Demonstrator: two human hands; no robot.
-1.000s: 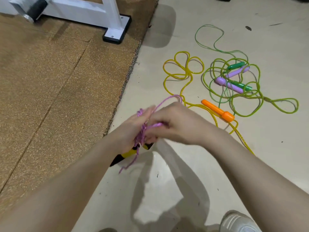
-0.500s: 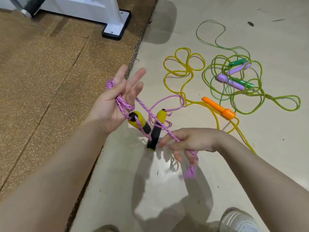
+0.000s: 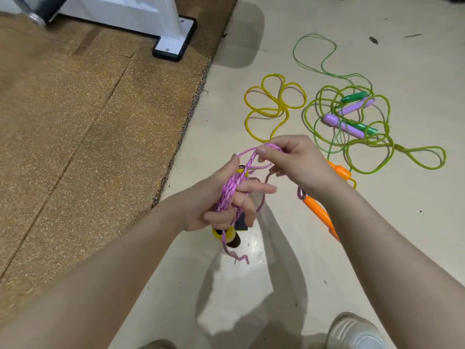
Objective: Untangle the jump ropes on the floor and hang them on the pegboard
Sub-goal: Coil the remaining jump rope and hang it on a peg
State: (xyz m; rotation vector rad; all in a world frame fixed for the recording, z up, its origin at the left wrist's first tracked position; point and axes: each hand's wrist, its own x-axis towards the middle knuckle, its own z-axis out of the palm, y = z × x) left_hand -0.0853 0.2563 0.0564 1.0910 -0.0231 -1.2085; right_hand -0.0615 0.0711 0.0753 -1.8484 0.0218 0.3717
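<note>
Above the pale floor (image 3: 352, 248), two hands are working a pink jump rope (image 3: 230, 191).
Left hand (image 3: 221, 197) is gripping the bundled pink coils with the yellow-and-black handles (image 3: 230, 236) hanging below; right hand (image 3: 297, 162) is pinching a loop. Yellow rope (image 3: 274, 102) and green rope (image 3: 352, 127) are lying tangled beyond, orange handles (image 3: 322, 215) just beside the right wrist.
</note>
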